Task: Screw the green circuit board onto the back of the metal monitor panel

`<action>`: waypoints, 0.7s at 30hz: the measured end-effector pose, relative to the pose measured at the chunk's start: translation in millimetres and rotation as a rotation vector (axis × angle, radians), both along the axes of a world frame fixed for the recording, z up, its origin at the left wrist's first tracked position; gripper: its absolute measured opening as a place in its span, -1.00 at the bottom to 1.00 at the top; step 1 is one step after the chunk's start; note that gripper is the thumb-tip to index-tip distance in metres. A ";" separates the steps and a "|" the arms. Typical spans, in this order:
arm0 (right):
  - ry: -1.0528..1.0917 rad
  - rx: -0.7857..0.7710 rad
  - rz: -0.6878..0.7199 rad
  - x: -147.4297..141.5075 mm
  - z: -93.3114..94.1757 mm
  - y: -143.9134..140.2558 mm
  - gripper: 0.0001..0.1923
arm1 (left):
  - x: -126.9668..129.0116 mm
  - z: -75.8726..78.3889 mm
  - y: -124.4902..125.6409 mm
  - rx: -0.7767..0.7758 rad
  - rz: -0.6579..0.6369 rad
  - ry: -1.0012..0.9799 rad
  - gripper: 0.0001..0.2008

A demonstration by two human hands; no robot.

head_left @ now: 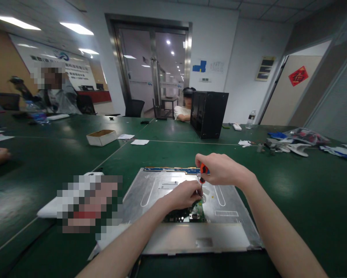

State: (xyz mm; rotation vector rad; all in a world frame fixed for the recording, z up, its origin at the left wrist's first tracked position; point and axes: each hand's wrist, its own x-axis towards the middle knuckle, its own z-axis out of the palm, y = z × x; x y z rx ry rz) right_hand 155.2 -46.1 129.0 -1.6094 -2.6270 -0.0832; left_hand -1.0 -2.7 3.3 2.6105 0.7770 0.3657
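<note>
Right hand (219, 169) gripping screwdriver (201, 178) upright, left hand (186, 194) pinching its tip on green board (197, 211) (keep it vertical, press down).

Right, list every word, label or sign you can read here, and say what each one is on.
Nothing here reads clearly.
Wall banner: logo and a line of characters, too blurred.
Red diamond sign on the door: one gold character, unreadable.
Framed plaque: text too small.
Stickers on the metal panel: print too small.
Screwdriver in the right hand: no marking visible.
</note>
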 end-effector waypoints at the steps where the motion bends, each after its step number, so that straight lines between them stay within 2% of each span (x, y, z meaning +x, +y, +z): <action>1: -0.002 -0.006 0.004 -0.5 0.4 -0.5 -0.76 | 0.0 0.3 -0.3 0.000 -0.002 -0.001 -0.92; 8: -0.050 0.057 -0.062 -3.2 -0.1 1.8 -0.83 | 0.3 1.6 -1.6 0.002 0.012 0.008 -0.93; 10: -0.036 0.043 -0.046 -2.0 -0.7 2.0 -0.87 | 0.3 1.0 -0.9 0.003 0.018 0.015 -0.94; 14: 0.007 0.022 -0.001 0.1 -1.4 0.3 -0.79 | 0.5 0.1 0.1 0.005 0.030 0.026 -0.96; 21: 0.012 0.033 0.010 0.9 -1.4 0.0 -0.81 | 0.7 1.4 -1.1 -0.005 0.036 0.024 -0.95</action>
